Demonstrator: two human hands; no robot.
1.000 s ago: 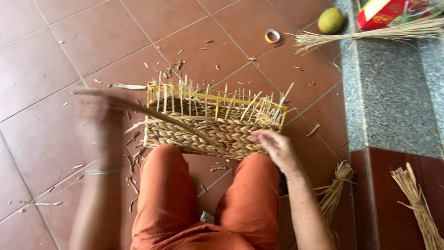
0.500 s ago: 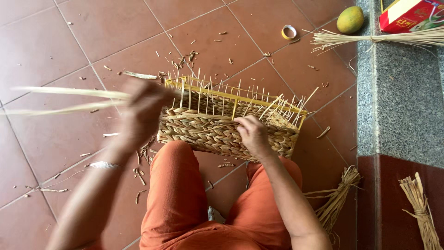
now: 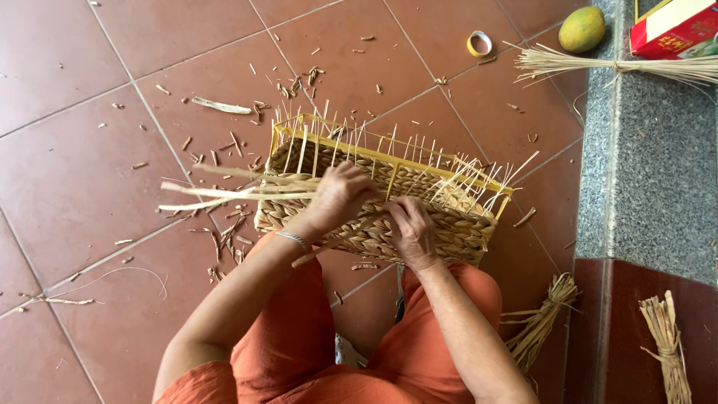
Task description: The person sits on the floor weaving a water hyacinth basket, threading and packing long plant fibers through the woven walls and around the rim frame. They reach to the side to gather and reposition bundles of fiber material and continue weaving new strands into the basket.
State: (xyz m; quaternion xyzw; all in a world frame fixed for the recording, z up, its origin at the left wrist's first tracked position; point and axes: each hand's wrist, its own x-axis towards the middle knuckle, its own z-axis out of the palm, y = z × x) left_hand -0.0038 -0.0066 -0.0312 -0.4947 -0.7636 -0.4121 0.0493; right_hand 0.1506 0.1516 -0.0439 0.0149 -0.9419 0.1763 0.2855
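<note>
Your left hand point(image 3: 338, 196) is closed around a bundle of long straw strands point(image 3: 224, 191) that stick out to the left over the floor tiles point(image 3: 90, 172). Your right hand point(image 3: 410, 230) presses against the woven side of the basket point(image 3: 441, 224), fingers curled on the weave just beside your left hand; you cannot tell from here whether it pinches a strand. A thin bracelet point(image 3: 293, 239) sits on your left wrist.

The basket rests on the floor right in front of your knees, which are covered in orange trousers point(image 3: 299, 329). Its yellow frame point(image 3: 340, 146) shows along the top edge, with thin upright stakes poking above the braided wall.

Scraps of straw lie scattered around the basket. Farther off, a roll of tape point(image 3: 479, 43) lies on the tiles, a green-yellow fruit point(image 3: 582, 28) sits near a grey stone ledge point(image 3: 658, 164), and a tied sheaf of pale stalks point(image 3: 613, 66) rests across that ledge.
</note>
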